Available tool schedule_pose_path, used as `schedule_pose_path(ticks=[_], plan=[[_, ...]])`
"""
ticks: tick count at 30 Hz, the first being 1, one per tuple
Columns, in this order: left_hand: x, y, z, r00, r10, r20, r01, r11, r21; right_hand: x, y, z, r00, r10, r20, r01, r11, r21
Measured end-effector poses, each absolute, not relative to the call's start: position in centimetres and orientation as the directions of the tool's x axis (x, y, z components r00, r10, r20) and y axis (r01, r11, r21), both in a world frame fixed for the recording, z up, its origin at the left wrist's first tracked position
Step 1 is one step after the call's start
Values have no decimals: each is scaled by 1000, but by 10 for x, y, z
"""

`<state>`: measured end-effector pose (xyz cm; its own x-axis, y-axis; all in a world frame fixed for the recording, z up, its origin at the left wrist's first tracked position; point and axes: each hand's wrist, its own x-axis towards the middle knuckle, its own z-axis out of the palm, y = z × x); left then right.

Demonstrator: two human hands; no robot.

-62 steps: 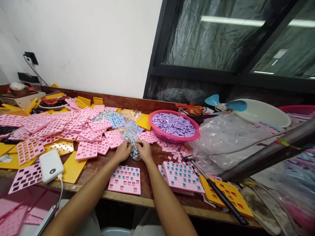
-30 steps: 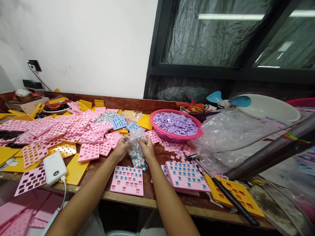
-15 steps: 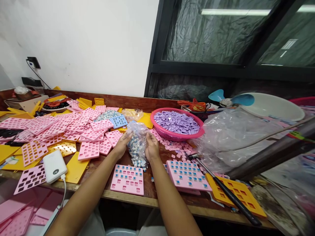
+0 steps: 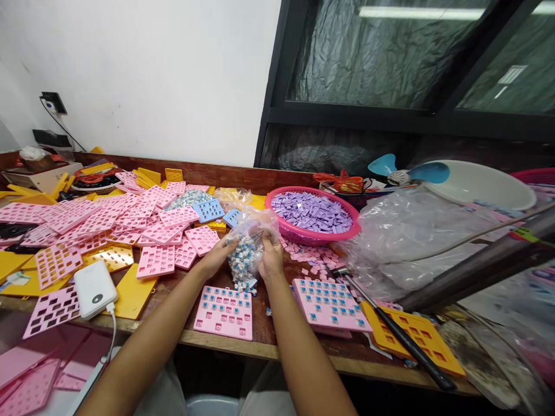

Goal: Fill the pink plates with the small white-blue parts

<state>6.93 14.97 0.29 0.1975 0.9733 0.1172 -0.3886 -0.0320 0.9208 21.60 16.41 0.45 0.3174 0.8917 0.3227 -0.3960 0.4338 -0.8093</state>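
A clear plastic bag of small blue-and-white parts (image 4: 245,254) is held up over the wooden bench between both hands. My left hand (image 4: 218,257) grips its left side and my right hand (image 4: 271,259) grips its right side, fingers closed on the plastic. The bag's lower end spills a few parts near a pink tray with blue inserts (image 4: 224,312) lying at the bench's front edge. A second filled pink tray (image 4: 332,306) lies to the right of my right arm.
Many empty pink trays (image 4: 108,225) and yellow plates (image 4: 130,297) cover the left side. A pink basket of purple pieces (image 4: 313,215) stands behind the bag. A white power bank (image 4: 93,289), a hammer (image 4: 390,326), crumpled plastic sheeting (image 4: 411,237) and a white basin (image 4: 477,185) surround it.
Both hands have lifted the bag off the bench and shifted it slightly right and away; the bag's top has opened up wider between the hands.
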Motion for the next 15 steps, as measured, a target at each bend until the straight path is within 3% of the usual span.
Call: schedule_pose_path(ticks=[2, 5, 15], plan=[[71, 150, 0, 254, 960, 119, -420, -1, 907, 218, 166, 1, 294, 906, 305, -318, 394, -862], [73, 150, 2, 198, 967, 161, -458, -54, 888, 222, 168, -4, 218, 939, 266, -187, 308, -933], [68, 152, 10, 78, 972, 224, -390, -177, 904, 219, 169, -7, 250, 914, 319, -225, 375, -899]])
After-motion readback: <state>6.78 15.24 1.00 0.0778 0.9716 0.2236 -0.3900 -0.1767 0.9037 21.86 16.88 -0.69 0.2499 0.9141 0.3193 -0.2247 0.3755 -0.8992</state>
